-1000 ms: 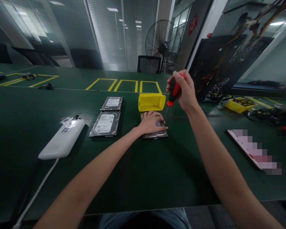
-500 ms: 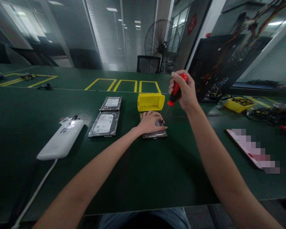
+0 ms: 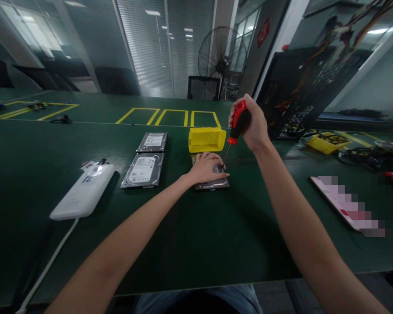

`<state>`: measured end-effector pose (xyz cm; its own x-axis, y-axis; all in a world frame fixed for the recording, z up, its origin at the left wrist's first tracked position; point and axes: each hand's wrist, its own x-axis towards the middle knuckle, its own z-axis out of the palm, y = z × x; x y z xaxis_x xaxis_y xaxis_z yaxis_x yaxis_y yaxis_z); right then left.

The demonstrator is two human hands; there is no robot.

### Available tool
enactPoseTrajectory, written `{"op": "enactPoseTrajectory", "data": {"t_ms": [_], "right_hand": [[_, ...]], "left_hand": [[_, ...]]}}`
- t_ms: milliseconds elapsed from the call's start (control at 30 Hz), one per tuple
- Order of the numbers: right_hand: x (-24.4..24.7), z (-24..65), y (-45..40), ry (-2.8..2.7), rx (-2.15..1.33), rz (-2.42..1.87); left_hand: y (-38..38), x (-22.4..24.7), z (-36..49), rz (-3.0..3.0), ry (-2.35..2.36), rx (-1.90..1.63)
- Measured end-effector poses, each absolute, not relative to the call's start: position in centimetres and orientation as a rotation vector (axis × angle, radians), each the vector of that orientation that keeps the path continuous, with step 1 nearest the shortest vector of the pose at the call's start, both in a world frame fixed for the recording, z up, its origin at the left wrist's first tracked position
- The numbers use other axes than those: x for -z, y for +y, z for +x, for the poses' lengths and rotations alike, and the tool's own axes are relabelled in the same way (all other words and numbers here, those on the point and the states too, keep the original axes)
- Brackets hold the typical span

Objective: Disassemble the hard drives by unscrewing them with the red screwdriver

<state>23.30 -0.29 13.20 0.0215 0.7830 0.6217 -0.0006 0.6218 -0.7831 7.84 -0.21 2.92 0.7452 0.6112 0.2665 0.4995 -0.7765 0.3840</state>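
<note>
My right hand [image 3: 253, 124] is wrapped round the red and black handle of a screwdriver [image 3: 238, 124], held above the table and tilted. Its thin shaft slants down to the near side of a hard drive [image 3: 212, 185], which lies flat on the green table. Across the top of that drive rests my left hand [image 3: 208, 168], holding it down, its thumb and fingers around the screwdriver's tip. They hide most of the drive and the exact spot where the tip meets it. Just behind stands a yellow bin [image 3: 207, 139], its open side facing me.
Two more hard drives [image 3: 142, 169] lie left of centre. A white power bank-like device [image 3: 83, 192] with a cable sits further left. To the right are a pink phone-like slab [image 3: 340, 205], another yellow bin [image 3: 327, 143], dark cables [image 3: 363, 159] and an open computer case [image 3: 291, 96].
My right hand has shifted slightly left and turned at the wrist, twisting the screwdriver handle. My left hand and the hard drive stay in place.
</note>
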Motion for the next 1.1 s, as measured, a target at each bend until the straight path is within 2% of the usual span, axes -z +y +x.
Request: {"op": "enactPoseTrajectory", "data": {"t_ms": [333, 933, 1100], "right_hand": [[-12.92, 23.05, -0.19, -1.385, -0.612, -0.700], [-13.40, 23.64, -0.37, -1.407, -0.749, -0.709], [-13.51, 23.55, -0.48, -1.377, -0.661, -0.708]], "left_hand": [[-0.05, -2.56, 7.92, 2.672, 0.871, -0.577], [-0.20, -2.81, 7.75, 2.681, 0.871, -0.542], [-0.06, -2.63, 7.65, 2.683, 0.861, -0.549]]}}
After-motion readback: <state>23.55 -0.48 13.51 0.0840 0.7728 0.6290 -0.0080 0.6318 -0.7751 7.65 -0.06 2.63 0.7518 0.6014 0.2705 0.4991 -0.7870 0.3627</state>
